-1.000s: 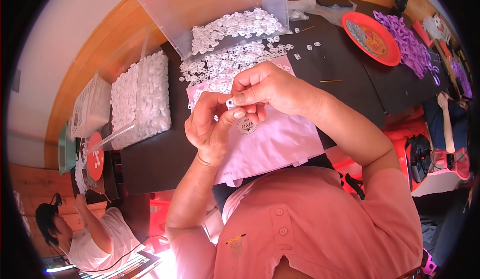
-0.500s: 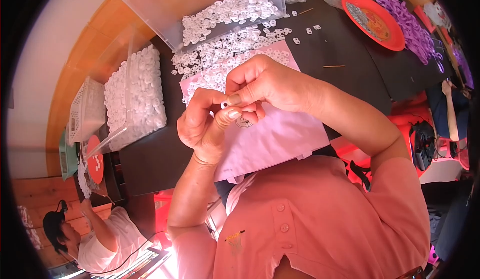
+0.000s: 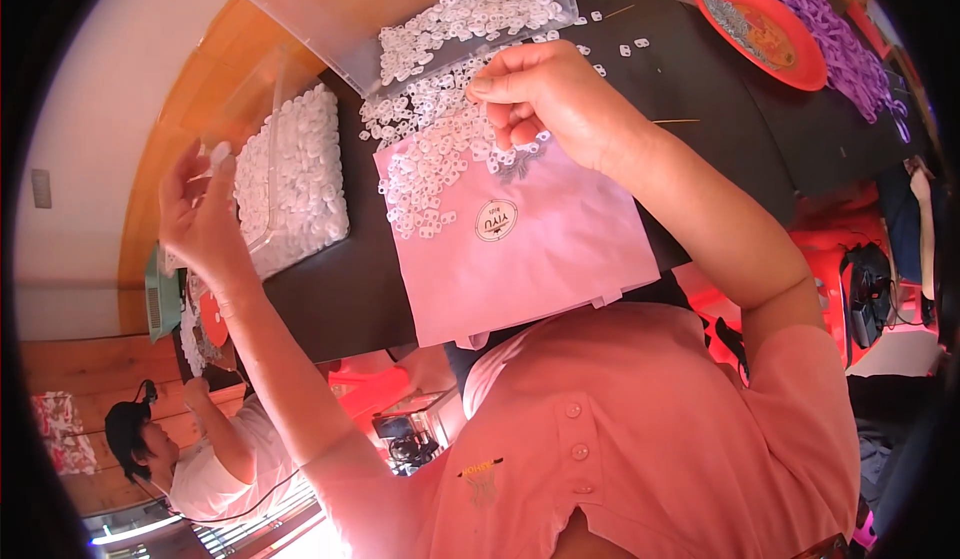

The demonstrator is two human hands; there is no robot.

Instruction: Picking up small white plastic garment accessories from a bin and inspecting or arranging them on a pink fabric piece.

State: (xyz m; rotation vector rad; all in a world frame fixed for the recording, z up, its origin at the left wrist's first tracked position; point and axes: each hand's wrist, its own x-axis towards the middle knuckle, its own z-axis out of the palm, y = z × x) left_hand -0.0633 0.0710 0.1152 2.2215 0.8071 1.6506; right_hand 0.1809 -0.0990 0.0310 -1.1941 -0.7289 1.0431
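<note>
Head view: right hand [image 3: 555,94] at upper centre, fingers curled down and pinching into the loose pile of small white plastic pieces [image 3: 440,164] on the top edge of a pink sheet [image 3: 520,244]; exactly which piece it grips is hidden under the fingers. Left hand [image 3: 200,214] is out at middle left, raised over the clear tray of white pieces [image 3: 300,174], fingertips pressed together on one small white piece [image 3: 218,154]. Black table [image 3: 700,139] carries a clear lidded box [image 3: 420,9] with more pieces at top centre, an orange plate [image 3: 765,34] and purple parts [image 3: 845,54] at upper right. Another person [image 3: 200,459] sits at lower left.

Risks, as a judgement: the pinched piece is tiny, so a loose grip could drop it outside the tray; the right hand raking the pile could push pieces off the pink sheet's edge onto the dark table; the sheet overhangs the table's near edge, so a tug could slide pile and all toward the lap
</note>
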